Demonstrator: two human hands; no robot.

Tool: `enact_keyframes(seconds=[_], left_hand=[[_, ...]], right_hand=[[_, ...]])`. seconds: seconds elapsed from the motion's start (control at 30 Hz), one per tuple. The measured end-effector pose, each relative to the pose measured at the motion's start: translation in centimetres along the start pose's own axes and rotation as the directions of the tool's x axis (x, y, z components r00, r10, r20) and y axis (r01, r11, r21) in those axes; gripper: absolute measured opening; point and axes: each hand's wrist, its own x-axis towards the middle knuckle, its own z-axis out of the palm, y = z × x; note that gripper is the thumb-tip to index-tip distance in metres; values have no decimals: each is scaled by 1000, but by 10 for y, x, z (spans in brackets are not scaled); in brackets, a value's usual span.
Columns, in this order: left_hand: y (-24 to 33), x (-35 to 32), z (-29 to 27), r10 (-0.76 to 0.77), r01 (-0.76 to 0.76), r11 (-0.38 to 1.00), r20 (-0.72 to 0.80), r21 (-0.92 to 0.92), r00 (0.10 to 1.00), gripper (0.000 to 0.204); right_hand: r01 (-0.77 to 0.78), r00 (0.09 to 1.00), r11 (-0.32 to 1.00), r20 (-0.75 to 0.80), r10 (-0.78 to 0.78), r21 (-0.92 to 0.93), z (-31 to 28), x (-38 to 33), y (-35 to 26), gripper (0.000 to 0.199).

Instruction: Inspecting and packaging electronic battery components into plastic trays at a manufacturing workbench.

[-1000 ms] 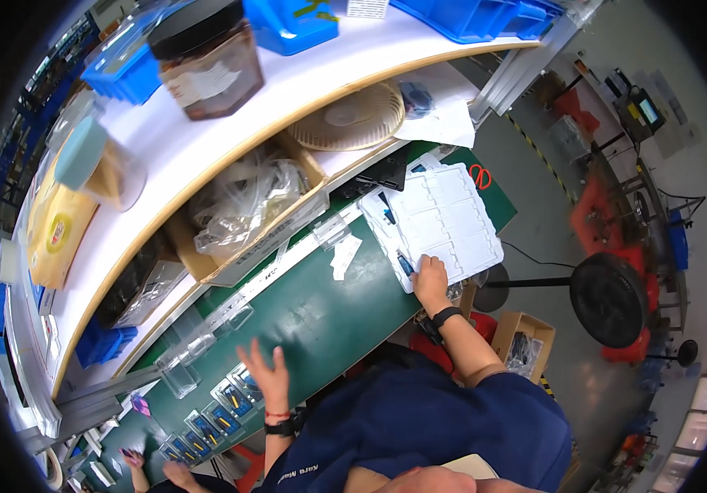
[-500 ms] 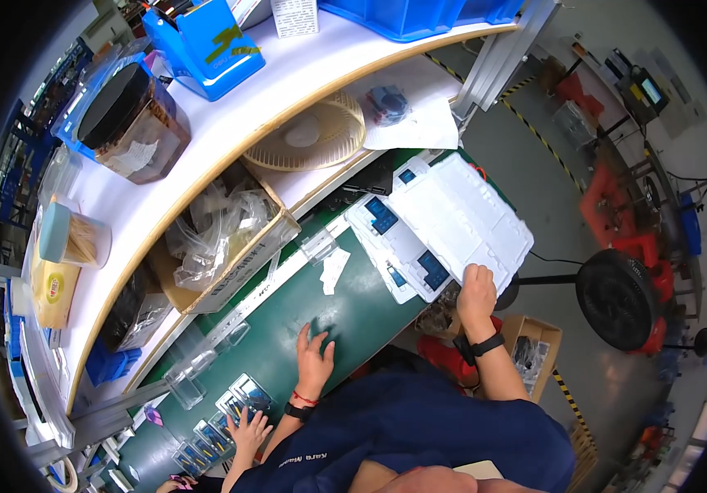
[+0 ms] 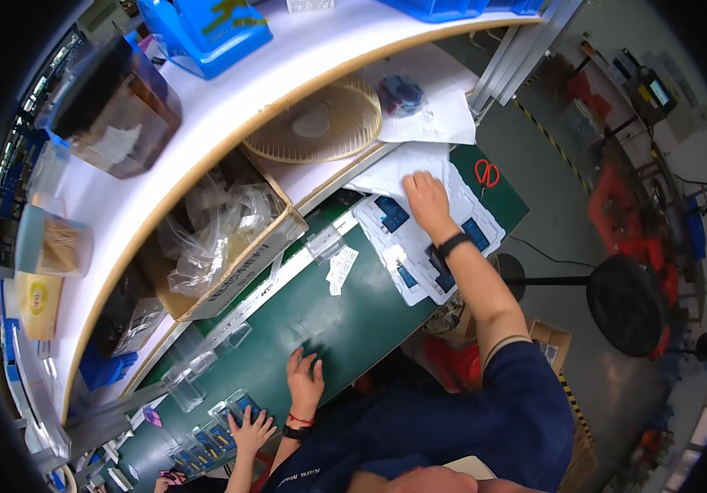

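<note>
My right hand (image 3: 429,201), with a black band at the wrist, grips the near edge of a white moulded tray (image 3: 382,170) at the bench's far edge. Beneath my right forearm lie more white trays (image 3: 376,234), whose recesses hold dark blue rectangular parts (image 3: 391,215). Part of these is hidden by my arm. My left hand (image 3: 305,384), wearing a red bracelet and black band, hovers over or rests on the green bench top. Its fingers are apart and slightly bent, holding nothing. White paper labels (image 3: 341,271) lie between my hands.
Red-handled scissors (image 3: 487,172) lie right of the trays. At lower left, another person's hand (image 3: 251,429) touches a row of small clear-cased items (image 3: 210,440). A carton of plastic bags (image 3: 234,267) and a round fan grille (image 3: 312,123) sit under the curved shelf (image 3: 230,99).
My right hand has carried the white tray leftward and away from me, uncovering the filled trays and the scissors. My left hand has barely moved.
</note>
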Motion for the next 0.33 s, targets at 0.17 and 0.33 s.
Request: enact_keyframes(seconds=[0.17,0.33], left_hand=[[-13,-12,6,130,-130,991,-10,29,991,17],[-42,-27,26,210,-210,978,-28,20,977,17]], right_hand=[[113,992,993,-62,-110,43,30,31,8,15],[74,992,972,-120,-48,224,-5,6,6,56]])
